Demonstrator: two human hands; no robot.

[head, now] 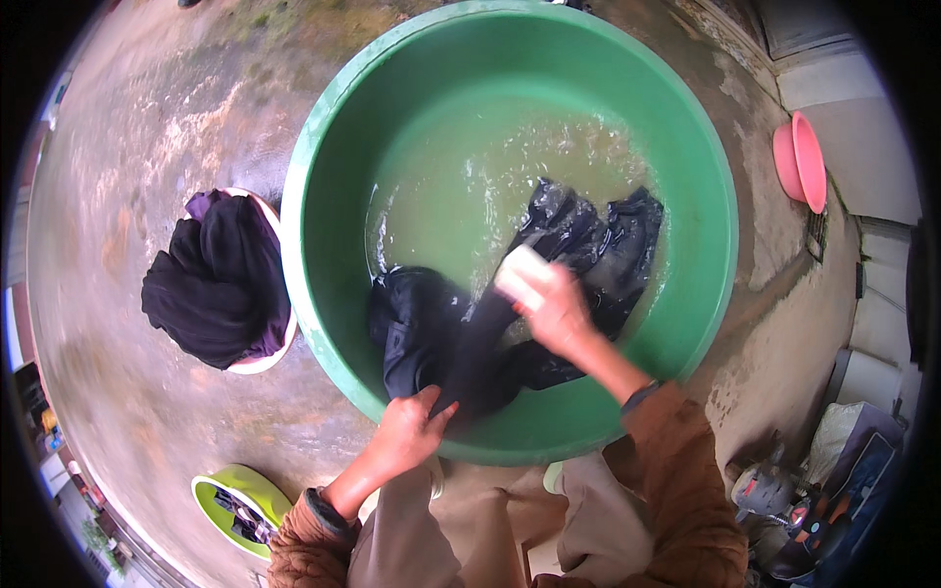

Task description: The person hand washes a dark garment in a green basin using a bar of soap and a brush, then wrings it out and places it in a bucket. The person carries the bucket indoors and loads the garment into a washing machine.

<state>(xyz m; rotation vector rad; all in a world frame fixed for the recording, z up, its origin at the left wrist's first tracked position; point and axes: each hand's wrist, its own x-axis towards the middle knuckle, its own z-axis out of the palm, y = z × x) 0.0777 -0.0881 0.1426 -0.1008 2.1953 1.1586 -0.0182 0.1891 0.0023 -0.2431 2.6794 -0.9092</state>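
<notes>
A large green plastic tub [514,447] holds murky, sudsy water and a soaked dark garment [412,331]. At the tub's near side my left hand [412,434] grips an edge of the garment. My right hand [557,312] is closed around a pale block [523,275], blurred by motion, over the middle of the dark cloth. Whether the block is a brush or a bar of soap I cannot tell. Part of the garment lies under the water towards the tub's right side.
Left of the tub, a pink basin [288,342] is heaped with dark and purple clothes [213,287]. A lime-green basin [276,500] with small cloth items stands at lower left. Another pink basin [809,162] leans by the right wall. A machine [764,489] and bags sit at lower right.
</notes>
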